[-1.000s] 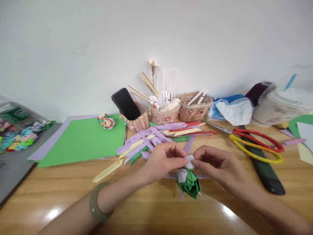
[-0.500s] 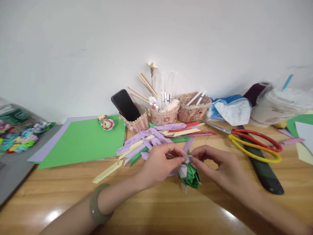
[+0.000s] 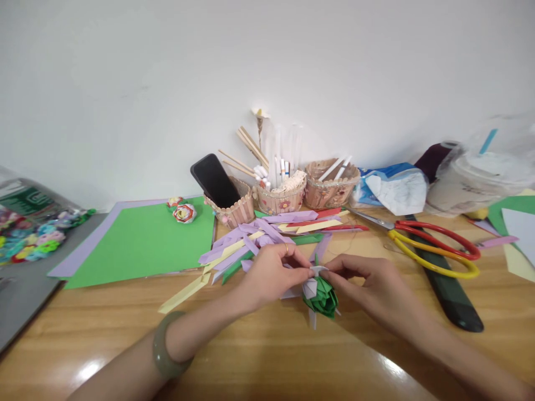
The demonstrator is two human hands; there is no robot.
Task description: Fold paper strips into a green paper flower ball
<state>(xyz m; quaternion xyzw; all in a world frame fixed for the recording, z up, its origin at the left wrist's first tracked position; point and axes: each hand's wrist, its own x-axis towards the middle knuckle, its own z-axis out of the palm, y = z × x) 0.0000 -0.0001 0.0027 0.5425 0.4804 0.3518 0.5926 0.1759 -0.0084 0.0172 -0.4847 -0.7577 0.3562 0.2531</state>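
A folded paper flower (image 3: pixel 321 298), green with pale lilac pieces, is held up between my two hands just above the table. My left hand (image 3: pixel 276 275) pinches the pale paper piece at its top between thumb and forefinger. From the other side my right hand (image 3: pixel 368 281) pinches the same pale piece. Pale paper points stick out below the green folds. Just behind my left hand lies a loose heap of folded paper strips (image 3: pixel 238 245) in lilac, yellow, green and red.
Scissors (image 3: pixel 434 248) with red and yellow handles lie on a dark flat case (image 3: pixel 453 298) at right. Green paper sheets (image 3: pixel 137 239) carry a small rolled paper flower (image 3: pixel 184 213). Behind stand small baskets (image 3: pixel 280 200), a phone (image 3: pixel 215 181) and a lidded cup (image 3: pixel 476 184).
The paper flower has shifted slightly left and up with my fingers. Both hands keep their pinch on the pale piece.
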